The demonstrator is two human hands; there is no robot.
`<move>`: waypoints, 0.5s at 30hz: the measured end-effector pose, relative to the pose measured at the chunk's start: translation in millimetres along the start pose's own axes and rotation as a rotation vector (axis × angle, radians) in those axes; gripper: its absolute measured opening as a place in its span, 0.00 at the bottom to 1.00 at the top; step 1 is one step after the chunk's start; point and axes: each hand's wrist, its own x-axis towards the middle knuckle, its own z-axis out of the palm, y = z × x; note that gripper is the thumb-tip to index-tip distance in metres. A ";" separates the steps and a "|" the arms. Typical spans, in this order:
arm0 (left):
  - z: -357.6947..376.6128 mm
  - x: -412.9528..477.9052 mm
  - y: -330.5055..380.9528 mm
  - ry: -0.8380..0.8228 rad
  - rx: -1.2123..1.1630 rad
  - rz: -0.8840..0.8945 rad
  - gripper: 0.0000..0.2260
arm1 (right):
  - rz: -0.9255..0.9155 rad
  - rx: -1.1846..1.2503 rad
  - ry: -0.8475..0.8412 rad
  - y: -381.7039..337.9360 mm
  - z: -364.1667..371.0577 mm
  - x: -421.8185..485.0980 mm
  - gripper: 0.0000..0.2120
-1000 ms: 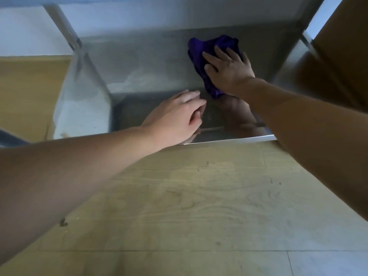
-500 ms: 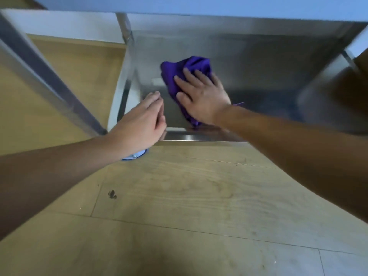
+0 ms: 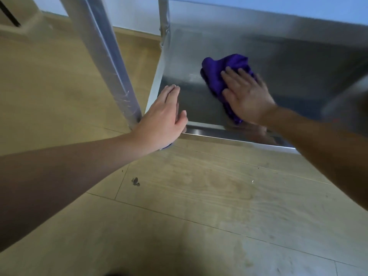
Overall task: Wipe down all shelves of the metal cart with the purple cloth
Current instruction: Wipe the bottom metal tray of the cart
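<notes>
Wiping bottom shelf: right hand flat, open on purple cloth; left hand open, bracing near-left rim. Next: sweep toward right, far side.

We get dim, flat indoor light w/ a cool blue cast along the top of the frame. The shelf is dull grey, w/ a thin bright glare strip on its front edge at centre. Right hand is motion-blurred at the fingertips; the upper right edge is smeared too. Leg at upper left bows from wide-angle distortion. Forearms and the floor at bottom fall into shadow.
</notes>
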 end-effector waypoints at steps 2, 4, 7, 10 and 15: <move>1.0 0.5 1.3 0.017 -0.061 -0.034 0.27 | -0.120 0.002 -0.053 -38.0 -1.2 -20.9 0.30; 1.8 0.1 1.4 0.052 -0.114 -0.046 0.27 | -0.203 -0.011 -0.098 -73.4 -0.1 -39.0 0.28; 2.4 -1.7 -0.1 0.084 -0.157 -0.053 0.25 | -0.231 -0.031 -0.085 -103.5 2.8 -44.2 0.28; 2.1 -0.3 -1.5 0.054 -0.154 -0.083 0.26 | -0.249 -0.040 -0.106 -110.5 3.2 -24.6 0.31; 1.6 6.0 1.1 0.049 -0.099 -0.095 0.25 | -0.232 -0.046 -0.089 -105.7 6.6 20.3 0.29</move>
